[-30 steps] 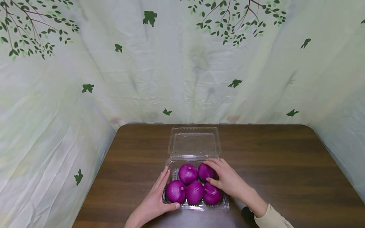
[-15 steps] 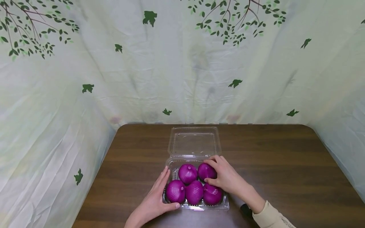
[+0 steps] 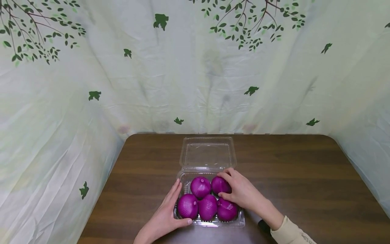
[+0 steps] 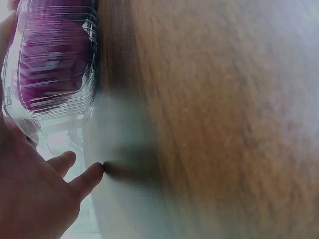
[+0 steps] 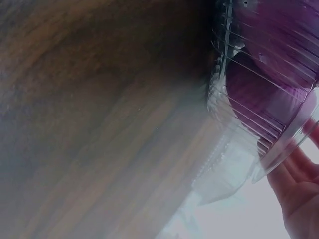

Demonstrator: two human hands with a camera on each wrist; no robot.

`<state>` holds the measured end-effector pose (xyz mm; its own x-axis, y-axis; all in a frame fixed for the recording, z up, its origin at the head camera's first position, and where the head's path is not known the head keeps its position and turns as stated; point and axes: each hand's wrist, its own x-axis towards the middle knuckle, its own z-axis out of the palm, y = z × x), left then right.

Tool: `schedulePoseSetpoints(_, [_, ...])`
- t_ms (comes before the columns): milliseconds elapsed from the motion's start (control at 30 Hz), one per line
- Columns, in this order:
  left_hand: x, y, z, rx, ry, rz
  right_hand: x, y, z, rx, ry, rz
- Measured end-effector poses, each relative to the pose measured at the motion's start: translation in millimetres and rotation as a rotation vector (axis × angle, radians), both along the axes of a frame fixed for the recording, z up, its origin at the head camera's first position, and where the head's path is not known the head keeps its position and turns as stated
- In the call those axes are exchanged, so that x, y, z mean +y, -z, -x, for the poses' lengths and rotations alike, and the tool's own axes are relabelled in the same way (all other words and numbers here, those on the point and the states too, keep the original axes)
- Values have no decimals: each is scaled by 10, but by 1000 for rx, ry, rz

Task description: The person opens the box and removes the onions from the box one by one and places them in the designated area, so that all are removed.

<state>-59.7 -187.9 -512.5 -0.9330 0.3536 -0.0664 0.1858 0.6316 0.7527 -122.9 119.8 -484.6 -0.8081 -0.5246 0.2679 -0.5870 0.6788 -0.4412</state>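
Several purple onions [image 3: 208, 207] sit in the base of a clear plastic clamshell container [image 3: 219, 224], two in the back row. My right hand [image 3: 243, 191] grips the back right onion [image 3: 220, 185], thumb on its near side and fingers curled over its far side. Along the container's left side lies my left hand [image 3: 163, 215], its fingers straight and its thumb at the front edge. In the left wrist view, fingers [image 4: 88, 180] stretch past the container's ribbed wall. The right wrist view has the right hand [image 5: 301, 194] at the rim, its fingertips hidden.
The container's hinged lid [image 3: 208, 154] lies back, away from me, on the brown wooden table [image 3: 289, 169]. A dark object [image 3: 263, 226] shows under the right wrist. Behind the table hangs a pale cloth [image 3: 189, 74] printed with leaves.
My right hand has shifted slightly left, with its fingers drawn more closely together over the back right onion. The left hand stays in place.
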Motion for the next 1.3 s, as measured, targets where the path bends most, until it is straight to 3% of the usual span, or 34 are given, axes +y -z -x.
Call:
schedulePoseSetpoints(300, [-2, -13, -8, 2, -6, -12, -40, 33, 4, -7, -27, 54])
schedulePoseSetpoints(600, [-7, 2, -9, 22, 2, -27, -40, 51, -17, -135, -33, 108])
schedulePoseSetpoints(1033, [-5, 15, -12, 13, -2, -24, -2, 39, -68, -42, -44, 235])
schedulePoseSetpoints(1300, [-4, 10, -15, 20, -5, -23, 67, 5, -144, -97, 25, 399])
